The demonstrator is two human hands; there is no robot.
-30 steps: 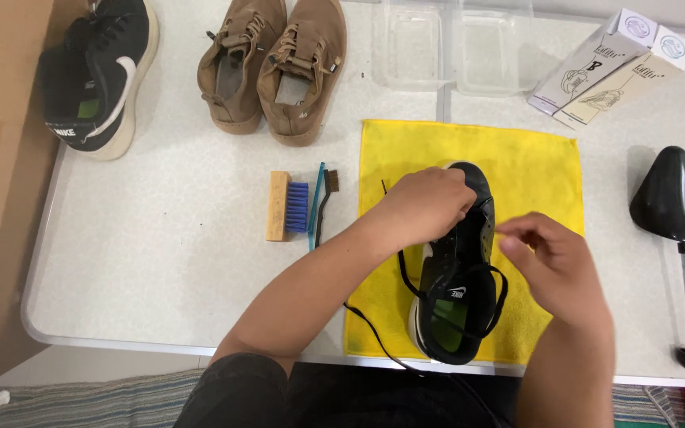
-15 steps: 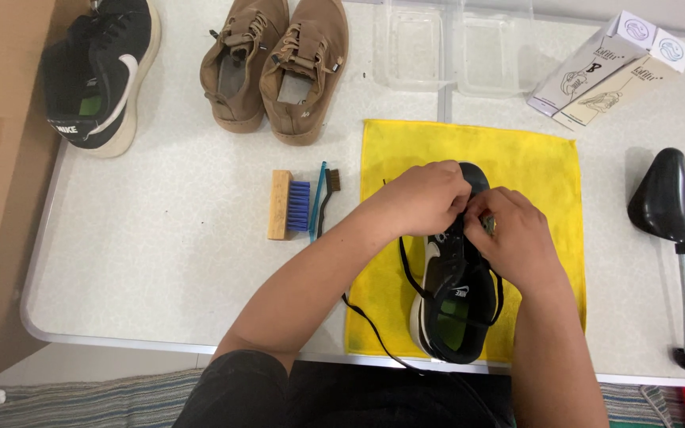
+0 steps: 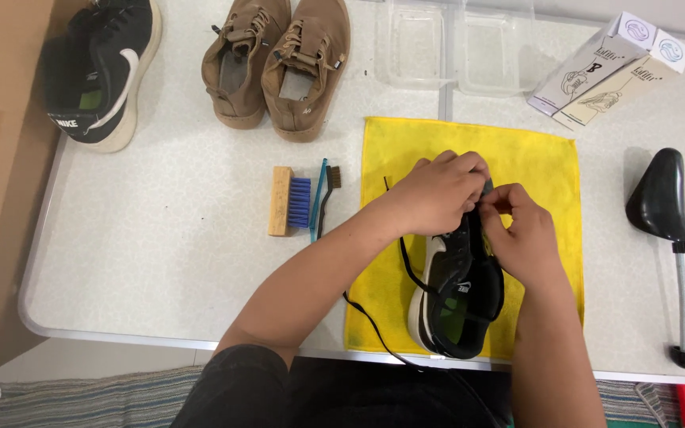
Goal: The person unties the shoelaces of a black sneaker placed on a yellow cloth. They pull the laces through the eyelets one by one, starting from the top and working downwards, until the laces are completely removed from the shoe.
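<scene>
The black sneaker (image 3: 457, 297) lies on the yellow cloth (image 3: 549, 170) at the near edge of the counter (image 3: 160, 261), its long axis running from the heel nearest the person away to the toe, which both hands cover. The right hand (image 3: 521, 238) and left hand (image 3: 438, 194) meet over the forward lacing, fingers pressed together and apparently pinching the black lace (image 3: 410, 265), though the exact grip is hidden. Farther off lie a wooden brush (image 3: 288, 201) and a brown pair of shoes (image 3: 279, 67).

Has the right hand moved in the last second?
Yes. The right hand has shifted left across the yellow cloth to meet the left hand over the black shoe's toe.
</scene>
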